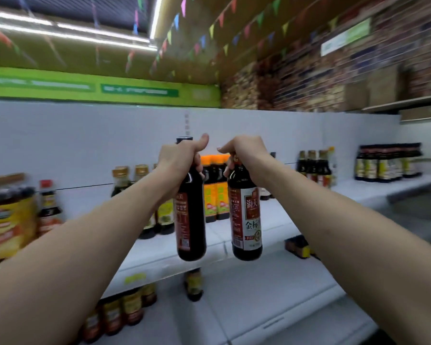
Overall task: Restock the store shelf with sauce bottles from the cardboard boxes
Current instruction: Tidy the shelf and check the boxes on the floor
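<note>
I hold two dark sauce bottles by their necks in front of the white store shelf [246, 247]. My left hand [182, 155] grips the neck of the left bottle [190, 220], whose black cap shows above my fingers and whose red label side faces me. My right hand [244, 153] grips the neck of the right bottle [246, 220], which shows a red and white label with Chinese characters. Both bottles hang upright, side by side and slightly apart, above the front part of the shelf board. No cardboard box is in view.
Orange-capped bottles [215, 190] stand on the shelf behind my hands, gold-capped ones [125, 183] to the left, yellow-labelled jars [8, 220] at far left. More dark bottles [314, 168] and a pack [388, 163] sit to the right. A lower shelf [234, 307] carries several bottles.
</note>
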Action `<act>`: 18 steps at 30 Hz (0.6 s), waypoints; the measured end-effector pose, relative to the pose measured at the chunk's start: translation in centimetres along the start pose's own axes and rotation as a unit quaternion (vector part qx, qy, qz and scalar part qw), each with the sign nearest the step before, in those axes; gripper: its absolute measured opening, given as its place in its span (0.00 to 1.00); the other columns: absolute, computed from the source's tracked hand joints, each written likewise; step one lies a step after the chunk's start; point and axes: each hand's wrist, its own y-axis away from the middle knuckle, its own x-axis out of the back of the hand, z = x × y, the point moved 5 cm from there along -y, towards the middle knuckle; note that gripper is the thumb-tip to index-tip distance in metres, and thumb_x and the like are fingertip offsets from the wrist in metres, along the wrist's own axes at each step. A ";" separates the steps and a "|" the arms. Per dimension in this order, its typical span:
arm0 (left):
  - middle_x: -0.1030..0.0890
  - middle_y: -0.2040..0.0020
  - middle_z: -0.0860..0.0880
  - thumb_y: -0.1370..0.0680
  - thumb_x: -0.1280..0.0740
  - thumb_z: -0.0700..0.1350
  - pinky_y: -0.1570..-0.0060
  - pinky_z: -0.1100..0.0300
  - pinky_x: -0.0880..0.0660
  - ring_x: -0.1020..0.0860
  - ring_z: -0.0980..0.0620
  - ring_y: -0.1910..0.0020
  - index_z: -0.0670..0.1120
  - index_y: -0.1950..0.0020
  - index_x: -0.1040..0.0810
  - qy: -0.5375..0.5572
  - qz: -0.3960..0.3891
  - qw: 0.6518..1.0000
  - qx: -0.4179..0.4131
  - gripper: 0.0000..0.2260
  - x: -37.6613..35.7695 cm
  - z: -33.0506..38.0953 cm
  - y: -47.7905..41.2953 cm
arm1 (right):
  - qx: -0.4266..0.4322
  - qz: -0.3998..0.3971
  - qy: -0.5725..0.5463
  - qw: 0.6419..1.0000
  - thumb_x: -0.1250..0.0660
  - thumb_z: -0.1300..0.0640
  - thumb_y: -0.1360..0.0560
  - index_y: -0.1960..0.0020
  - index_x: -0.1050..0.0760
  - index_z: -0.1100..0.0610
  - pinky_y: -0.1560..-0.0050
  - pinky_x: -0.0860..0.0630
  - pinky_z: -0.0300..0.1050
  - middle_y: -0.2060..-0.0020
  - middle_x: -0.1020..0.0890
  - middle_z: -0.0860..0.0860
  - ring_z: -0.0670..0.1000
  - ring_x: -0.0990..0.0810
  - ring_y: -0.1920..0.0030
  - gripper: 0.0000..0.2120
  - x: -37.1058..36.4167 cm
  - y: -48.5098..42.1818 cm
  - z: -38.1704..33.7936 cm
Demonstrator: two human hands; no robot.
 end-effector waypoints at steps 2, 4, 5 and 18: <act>0.24 0.71 0.41 0.34 0.25 0.63 0.56 0.46 0.25 0.20 0.40 0.67 0.47 0.79 0.27 0.006 -0.022 1.000 -0.001 0.25 -4.1 -0.9 -2.2 | -0.009 0.030 -0.001 1.000 0.28 0.66 0.28 0.57 0.24 0.67 0.68 0.26 0.48 0.74 0.28 0.61 0.59 0.24 0.75 0.06 3.8 -1.4 0.9; 0.23 0.72 0.41 0.34 0.25 0.63 0.55 0.47 0.25 0.19 0.40 0.66 0.47 0.79 0.27 0.010 -0.041 0.999 -0.001 0.25 -7.9 -1.9 -4.3 | -0.015 0.059 -0.006 0.998 0.29 0.66 0.27 0.54 0.24 0.68 0.67 0.26 0.48 0.75 0.28 0.60 0.58 0.25 0.76 0.05 7.3 -2.9 1.7; 0.23 0.72 0.42 0.34 0.25 0.64 0.54 0.45 0.23 0.20 0.40 0.66 0.47 0.79 0.26 0.011 -0.051 0.999 -0.002 0.25 -9.8 -2.5 -5.4 | -0.014 0.075 -0.002 0.997 0.29 0.67 0.27 0.52 0.24 0.68 0.66 0.27 0.49 0.75 0.28 0.60 0.58 0.26 0.76 0.07 9.0 -3.8 2.2; 0.20 0.73 0.48 0.25 0.28 0.61 0.53 0.49 0.22 0.22 0.48 0.67 0.44 0.73 0.24 -0.003 -0.071 0.997 -0.011 0.25 -27.7 -10.2 -20.1 | -0.027 0.169 0.062 0.983 0.27 0.61 0.26 0.55 0.24 0.63 0.64 0.25 0.47 0.73 0.22 0.58 0.59 0.20 0.71 0.07 23.1 -20.6 9.8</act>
